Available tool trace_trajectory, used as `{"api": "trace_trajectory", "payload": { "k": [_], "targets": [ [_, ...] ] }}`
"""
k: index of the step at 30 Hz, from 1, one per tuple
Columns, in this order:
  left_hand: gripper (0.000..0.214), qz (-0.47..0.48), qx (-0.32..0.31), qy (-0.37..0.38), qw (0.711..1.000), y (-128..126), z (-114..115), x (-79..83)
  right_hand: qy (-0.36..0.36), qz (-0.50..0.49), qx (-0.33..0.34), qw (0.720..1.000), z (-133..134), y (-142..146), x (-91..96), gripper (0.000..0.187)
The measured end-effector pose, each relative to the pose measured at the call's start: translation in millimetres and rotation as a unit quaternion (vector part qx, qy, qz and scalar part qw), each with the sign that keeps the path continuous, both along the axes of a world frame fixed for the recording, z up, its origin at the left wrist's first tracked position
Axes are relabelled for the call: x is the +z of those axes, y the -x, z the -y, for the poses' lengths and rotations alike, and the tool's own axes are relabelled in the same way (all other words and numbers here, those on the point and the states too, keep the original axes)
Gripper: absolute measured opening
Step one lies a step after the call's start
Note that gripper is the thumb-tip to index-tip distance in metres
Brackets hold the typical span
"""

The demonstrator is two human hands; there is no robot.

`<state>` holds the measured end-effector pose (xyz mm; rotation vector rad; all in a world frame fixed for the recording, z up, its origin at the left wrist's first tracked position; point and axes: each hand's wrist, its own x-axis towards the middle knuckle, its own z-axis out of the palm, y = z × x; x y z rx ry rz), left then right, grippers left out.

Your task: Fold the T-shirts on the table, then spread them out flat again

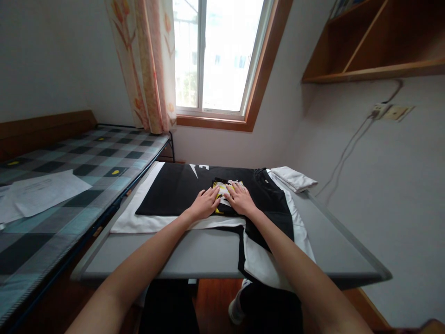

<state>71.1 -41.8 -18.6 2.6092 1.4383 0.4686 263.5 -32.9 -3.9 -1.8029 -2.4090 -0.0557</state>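
Note:
A black T-shirt with white print near its far edge lies spread over a white garment. On its middle rests a small folded cloth-like bundle in black, yellow and white; its exact kind is hard to tell. My left hand lies on the bundle's left side, fingers outstretched and flat. My right hand presses flat on the right side, its fingers also extended. Neither hand grips anything. A black and white sleeve hangs toward the table's front edge, partly behind my right forearm.
The garments lie on a grey table. A folded white cloth sits at its far right corner. To the left stands a bed with a checked mattress and papers. A wooden shelf hangs above right.

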Motion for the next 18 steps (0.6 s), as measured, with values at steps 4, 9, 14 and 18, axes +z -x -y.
{"api": "trace_trajectory", "payload": {
  "k": [4,9,14,18],
  "targets": [
    [0.062,0.005,-0.007,0.000,1.000,1,0,0.9,0.011,-0.012,-0.020,1.000,13,-13,-1.8,0.064],
    [0.066,0.019,0.014,-0.037,0.999,2,0,1.2,-0.037,-0.031,-0.139,0.989,39,-27,6.7,0.059],
    [0.062,0.024,0.048,-0.051,0.997,2,0,0.5,0.081,-0.086,-0.216,0.969,43,-42,20.5,0.055],
    [0.061,0.031,0.051,-0.047,0.997,2,-1,-1.6,0.135,-0.196,-0.204,0.949,35,-47,20.2,0.042]
  ]
}}
